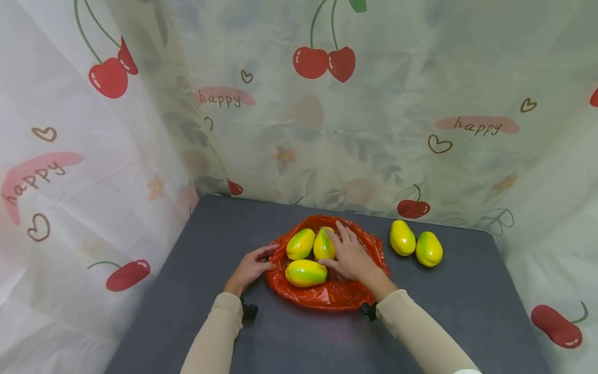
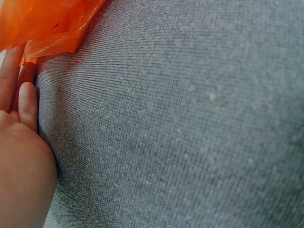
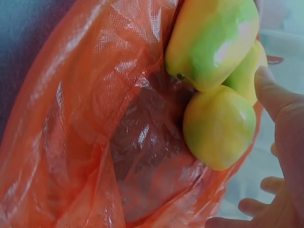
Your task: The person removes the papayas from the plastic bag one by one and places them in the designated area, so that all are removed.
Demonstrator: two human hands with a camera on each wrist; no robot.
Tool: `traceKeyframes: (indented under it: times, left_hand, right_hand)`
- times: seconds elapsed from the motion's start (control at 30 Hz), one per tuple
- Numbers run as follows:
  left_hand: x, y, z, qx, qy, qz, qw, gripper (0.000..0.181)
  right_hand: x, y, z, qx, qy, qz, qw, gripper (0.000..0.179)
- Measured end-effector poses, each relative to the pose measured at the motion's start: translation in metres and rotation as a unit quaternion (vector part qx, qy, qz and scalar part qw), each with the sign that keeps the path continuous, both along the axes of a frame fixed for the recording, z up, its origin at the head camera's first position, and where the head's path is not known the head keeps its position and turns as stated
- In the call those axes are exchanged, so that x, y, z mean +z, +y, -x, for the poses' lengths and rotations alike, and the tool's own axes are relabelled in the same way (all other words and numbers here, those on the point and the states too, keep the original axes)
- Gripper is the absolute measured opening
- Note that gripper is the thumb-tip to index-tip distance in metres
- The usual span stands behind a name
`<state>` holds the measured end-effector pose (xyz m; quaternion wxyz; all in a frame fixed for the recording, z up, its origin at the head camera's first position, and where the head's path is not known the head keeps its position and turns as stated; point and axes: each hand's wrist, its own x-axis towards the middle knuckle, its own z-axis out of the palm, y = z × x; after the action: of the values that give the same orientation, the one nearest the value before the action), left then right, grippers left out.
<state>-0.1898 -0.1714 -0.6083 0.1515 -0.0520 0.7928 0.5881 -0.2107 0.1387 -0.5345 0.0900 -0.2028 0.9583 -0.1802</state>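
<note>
A red plastic bag (image 1: 336, 298) lies spread open on the table with three yellow-green mangoes inside: one at the back left (image 1: 300, 244), one at the back right (image 1: 322, 246) and one in front (image 1: 306, 274). My right hand (image 1: 353, 258) reaches over the bag, fingers spread, beside the back-right mango. In the right wrist view its thumb overlaps a mango (image 3: 244, 73), and the fingers curl around nothing. At the bag's left rim my left hand (image 1: 249, 267) touches the plastic with extended fingers; in the left wrist view the bag's edge (image 2: 52, 40) covers their tips.
Two more mangoes, one at the left (image 1: 402, 238) and one at the right (image 1: 429, 249), lie on the dark grey table (image 1: 448, 311) right of the bag. A printed curtain (image 1: 374, 130) hangs behind the table and along both sides.
</note>
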Motion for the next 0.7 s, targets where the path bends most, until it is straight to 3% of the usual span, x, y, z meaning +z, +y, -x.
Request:
traceKeyframes:
  times: [0.3, 0.7]
  left_hand:
    - [-0.002, -0.001, 0.000, 0.000, -0.003, 0.001, 1.0000, 0.052]
    - [-0.002, 0.001, 0.001, 0.001, -0.004, -0.004, 1.0000, 0.052]
  right_hand:
    - [-0.002, -0.011, 0.004, -0.019, -0.045, 0.022, 0.9986, 0.087]
    - [-0.010, -0.022, 0.010, -0.039, -0.063, 0.033, 0.9967, 0.087]
